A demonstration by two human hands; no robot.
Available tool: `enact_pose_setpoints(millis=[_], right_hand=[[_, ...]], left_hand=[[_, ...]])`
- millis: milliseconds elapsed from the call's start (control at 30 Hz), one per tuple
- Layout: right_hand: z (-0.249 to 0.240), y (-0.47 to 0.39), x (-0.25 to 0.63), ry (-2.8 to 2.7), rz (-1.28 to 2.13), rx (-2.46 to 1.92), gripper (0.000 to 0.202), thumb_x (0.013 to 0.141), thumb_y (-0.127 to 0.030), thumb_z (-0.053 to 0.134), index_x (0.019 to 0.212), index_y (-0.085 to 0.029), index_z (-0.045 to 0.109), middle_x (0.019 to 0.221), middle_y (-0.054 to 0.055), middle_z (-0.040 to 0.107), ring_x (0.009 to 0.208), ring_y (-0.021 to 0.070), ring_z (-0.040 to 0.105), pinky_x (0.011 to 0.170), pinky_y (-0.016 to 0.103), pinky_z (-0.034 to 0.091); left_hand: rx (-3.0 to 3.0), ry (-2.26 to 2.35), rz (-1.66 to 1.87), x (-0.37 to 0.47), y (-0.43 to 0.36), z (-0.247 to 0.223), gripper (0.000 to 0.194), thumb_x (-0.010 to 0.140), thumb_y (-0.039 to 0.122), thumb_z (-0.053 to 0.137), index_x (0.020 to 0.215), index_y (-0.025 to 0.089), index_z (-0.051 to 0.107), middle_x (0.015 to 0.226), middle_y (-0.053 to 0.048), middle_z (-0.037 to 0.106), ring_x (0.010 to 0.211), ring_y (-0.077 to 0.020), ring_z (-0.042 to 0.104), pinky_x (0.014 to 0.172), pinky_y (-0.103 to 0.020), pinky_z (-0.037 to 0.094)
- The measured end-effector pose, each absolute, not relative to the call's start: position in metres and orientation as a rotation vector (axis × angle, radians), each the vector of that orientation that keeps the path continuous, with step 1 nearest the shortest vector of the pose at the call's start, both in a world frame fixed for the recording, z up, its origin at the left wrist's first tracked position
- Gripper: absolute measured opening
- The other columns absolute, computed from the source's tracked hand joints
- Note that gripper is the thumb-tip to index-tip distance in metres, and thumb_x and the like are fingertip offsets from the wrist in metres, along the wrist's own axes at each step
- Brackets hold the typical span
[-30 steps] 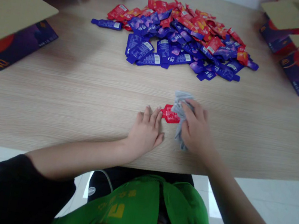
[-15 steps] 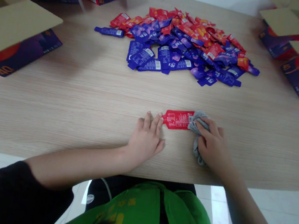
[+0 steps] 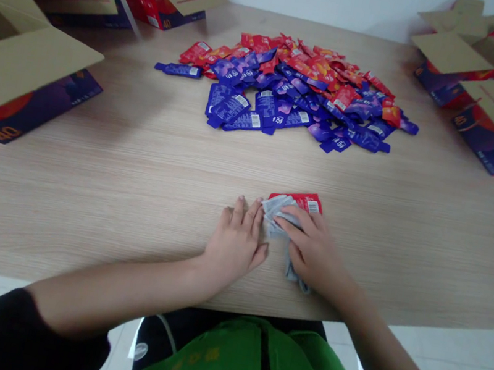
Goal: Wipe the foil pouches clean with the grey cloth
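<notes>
A flat red pouch (image 3: 310,203) with white print and a barcode lies on the table in front of me. My left hand (image 3: 236,239) rests palm down with its fingers stretched out, their tips at the pouch's narrow left end. My right hand (image 3: 314,249) has its fingers pressed on a crumpled grey cloth (image 3: 279,208), which lies over the left and lower part of the pouch. Part of the cloth hangs out below my right palm. The narrow end of the pouch is hidden under cloth and fingertips.
Farther back on the wooden table (image 3: 140,149) lies a heap of red and purple pouches (image 3: 291,85). A single purple pouch (image 3: 178,70) lies at its left. Open cardboard boxes (image 3: 55,95) stand on the left, others (image 3: 493,136) on the right.
My right hand has slid the cloth leftward along the pouch, from its right end to near my left fingertips. The barcode end is uncovered now. My left hand has stayed in place.
</notes>
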State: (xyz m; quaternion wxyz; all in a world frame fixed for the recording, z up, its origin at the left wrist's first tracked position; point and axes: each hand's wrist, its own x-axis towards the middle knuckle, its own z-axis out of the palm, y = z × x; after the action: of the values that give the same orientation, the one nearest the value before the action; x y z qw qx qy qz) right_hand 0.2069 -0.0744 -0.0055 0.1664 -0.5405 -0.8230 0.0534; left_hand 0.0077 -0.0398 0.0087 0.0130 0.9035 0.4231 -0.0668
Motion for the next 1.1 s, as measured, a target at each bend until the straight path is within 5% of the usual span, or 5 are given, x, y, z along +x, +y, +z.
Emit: enact_pose_setpoints(millis=[333, 600, 800, 1100], right_hand=[[-0.013, -0.09, 0.276, -1.952, 0.192, -1.834, 0.048, 0.092, -0.012, 0.043, 0.132, -0.02, 0.07, 0.14, 0.015, 0.06, 0.131, 0.0348, 0.057, 0.105, 0.058, 0.052], [0.005, -0.057, 0.196, -2.003, 0.106, -1.632, 0.055, 0.092, -0.01, 0.043, 0.141, -0.021, 0.065, 0.15, 0.013, 0.055, 0.132, 0.0323, 0.054, 0.108, 0.055, 0.049], [-0.01, -0.046, 0.167, -2.226, 0.0, -1.821, 0.049, 0.1, -0.028, 0.046, 0.147, -0.021, 0.061, 0.159, 0.009, 0.052, 0.126, 0.0368, 0.051, 0.104, 0.06, 0.044], [-0.026, -0.075, 0.214, -2.03, -0.131, -1.97, 0.058, 0.092, -0.009, 0.041, 0.147, -0.016, 0.058, 0.153, 0.019, 0.053, 0.12, 0.0369, 0.055, 0.094, 0.059, 0.052]], left_hand=[[2.828, 1.336, -0.183, 0.006, -0.041, 0.002, 0.07, 0.104, 0.046, 0.045, 0.16, 0.005, 0.041, 0.167, -0.018, 0.037, 0.148, -0.0464, 0.043, 0.111, -0.056, 0.046], [2.822, 1.331, -0.128, 0.005, -0.041, 0.003, 0.067, 0.102, 0.044, 0.048, 0.158, 0.007, 0.047, 0.165, -0.019, 0.041, 0.148, -0.0463, 0.043, 0.109, -0.056, 0.047], [2.818, 1.297, -0.151, 0.004, -0.04, 0.004, 0.065, 0.101, 0.045, 0.051, 0.153, 0.006, 0.053, 0.157, -0.02, 0.052, 0.147, -0.0454, 0.045, 0.111, -0.056, 0.046], [2.842, 1.315, -0.105, 0.004, -0.041, -0.003, 0.07, 0.103, 0.048, 0.048, 0.157, 0.004, 0.046, 0.166, -0.019, 0.04, 0.146, -0.0458, 0.047, 0.11, -0.055, 0.049]])
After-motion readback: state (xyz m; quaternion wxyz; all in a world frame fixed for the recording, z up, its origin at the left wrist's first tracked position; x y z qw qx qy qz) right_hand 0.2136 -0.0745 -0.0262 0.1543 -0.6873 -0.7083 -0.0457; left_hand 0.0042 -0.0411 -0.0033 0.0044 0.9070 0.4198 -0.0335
